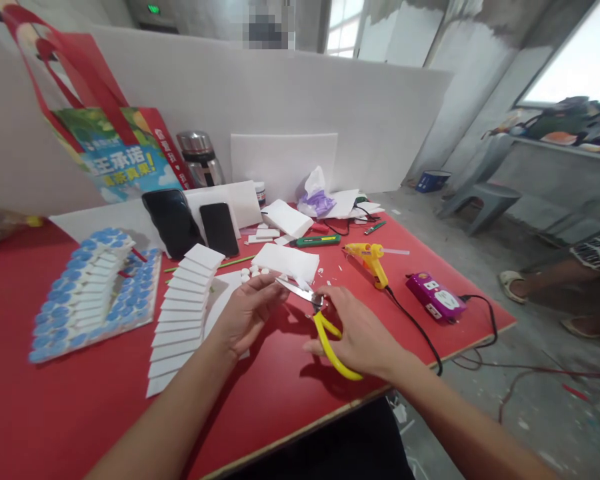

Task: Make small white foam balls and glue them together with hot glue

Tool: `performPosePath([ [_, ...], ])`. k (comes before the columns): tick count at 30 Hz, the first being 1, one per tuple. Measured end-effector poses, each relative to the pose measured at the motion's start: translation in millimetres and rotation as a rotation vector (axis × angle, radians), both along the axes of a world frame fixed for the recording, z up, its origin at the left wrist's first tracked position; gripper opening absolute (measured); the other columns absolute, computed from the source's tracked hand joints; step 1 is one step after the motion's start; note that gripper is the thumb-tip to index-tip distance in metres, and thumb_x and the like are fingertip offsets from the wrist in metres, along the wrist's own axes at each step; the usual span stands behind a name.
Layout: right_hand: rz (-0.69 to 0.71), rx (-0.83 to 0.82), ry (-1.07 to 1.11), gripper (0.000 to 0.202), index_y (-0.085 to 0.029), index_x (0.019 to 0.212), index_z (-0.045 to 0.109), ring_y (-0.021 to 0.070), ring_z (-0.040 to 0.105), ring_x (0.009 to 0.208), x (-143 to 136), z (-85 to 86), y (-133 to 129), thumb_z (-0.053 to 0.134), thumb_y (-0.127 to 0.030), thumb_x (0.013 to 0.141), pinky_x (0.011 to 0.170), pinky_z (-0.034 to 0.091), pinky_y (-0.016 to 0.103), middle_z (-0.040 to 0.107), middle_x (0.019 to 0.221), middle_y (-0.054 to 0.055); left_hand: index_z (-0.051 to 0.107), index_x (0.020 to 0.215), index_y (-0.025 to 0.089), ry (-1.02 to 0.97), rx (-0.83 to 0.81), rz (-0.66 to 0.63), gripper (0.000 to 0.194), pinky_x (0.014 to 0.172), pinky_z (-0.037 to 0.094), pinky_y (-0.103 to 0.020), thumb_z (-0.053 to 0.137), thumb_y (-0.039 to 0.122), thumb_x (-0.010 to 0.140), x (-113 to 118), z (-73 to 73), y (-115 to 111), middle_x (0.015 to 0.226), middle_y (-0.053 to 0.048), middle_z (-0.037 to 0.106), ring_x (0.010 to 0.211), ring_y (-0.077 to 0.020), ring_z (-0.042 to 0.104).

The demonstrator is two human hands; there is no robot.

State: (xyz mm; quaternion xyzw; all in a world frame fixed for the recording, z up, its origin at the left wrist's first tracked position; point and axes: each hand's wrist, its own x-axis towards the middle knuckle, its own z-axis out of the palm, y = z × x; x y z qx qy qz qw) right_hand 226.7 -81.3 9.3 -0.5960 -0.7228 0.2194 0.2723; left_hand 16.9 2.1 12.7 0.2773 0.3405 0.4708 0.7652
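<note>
- The red worktop (pixel 275 393) has a pale, rough near edge that the right forearm crosses; bare surface lies below the hands, along that edge, and at the lower left.
- A tall white board (pixel 380 113) stands along the back and closes that side.
- A printed carrier bag (pixel 130 160) with red handles stands at the back left; its contents are hidden.
- A blue-and-white piece (pixel 60 313) lies flat at the left, round blue parts crowding its top around a stepped white run.
- Beside it, overlapping white strips (pixel 183 320) form a curved, stair-like row.
- A steel flask (pixel 200 157) stands upright beside the bag, its top on.
- The left hand (pixel 253 310) has thumb and fingers drawn together near the blade tips; whether it grips anything I cannot tell.
- The right hand (pixel 360 333) is curled around yellow handles.
- Those belong to the scissors (pixel 319 303), held above the worktop between the hands, metal blades pointing left, handles spread apart.
- A purple tissue pack (pixel 317 200) at the back has white tissue rising out.
- A small jar (pixel 261 193) stands partly hidden behind white sheets; its contents are not visible.
</note>
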Motion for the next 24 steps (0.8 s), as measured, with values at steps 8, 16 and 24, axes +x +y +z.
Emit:
performPosePath([
  [8,0.003,0.004,-0.042,0.076,-0.019,0.142,0.050,0.0365,0.066,0.116,-9.5,-3.1,3.5,0.083,-0.053,0.081,0.098,0.055,0.053,0.065,0.128,0.019,0.081,0.094,0.012,0.051,0.052,-0.028,0.032,0.080,0.061,-0.024,0.096,0.010,0.065,3.8,-6.1,-3.5,0.094,-0.009,0.081,0.083,-0.0162,0.075],
  [16,-0.021,-0.034,-0.130,0.070,-0.019,0.141,0.053,0.0371,0.069,0.109,-17.7,-5.6,5.8,0.080,-0.054,0.086,0.087,0.057,0.049,0.063,0.121,0.019,0.082,0.087,0.012,0.115,0.082,0.007,0.027,0.077,0.061,-0.024,0.097,0.013,0.066,3.5,-9.4,-2.7,0.090,-0.009,0.081,0.082,-0.0163,0.074],
  [24,-0.030,-0.015,-0.066,0.043,-0.019,0.133,0.059,0.0336,0.070,0.107,-17.0,-17.1,6.6,0.070,-0.039,0.097,0.086,0.055,0.045,0.067,0.121,0.018,0.082,0.082,0.009,0.159,0.096,0.008,0.028,0.071,0.060,-0.021,0.099,0.016,0.061,2.9,-10.5,0.2,0.082,-0.008,0.079,0.071,-0.0131,0.071],
])
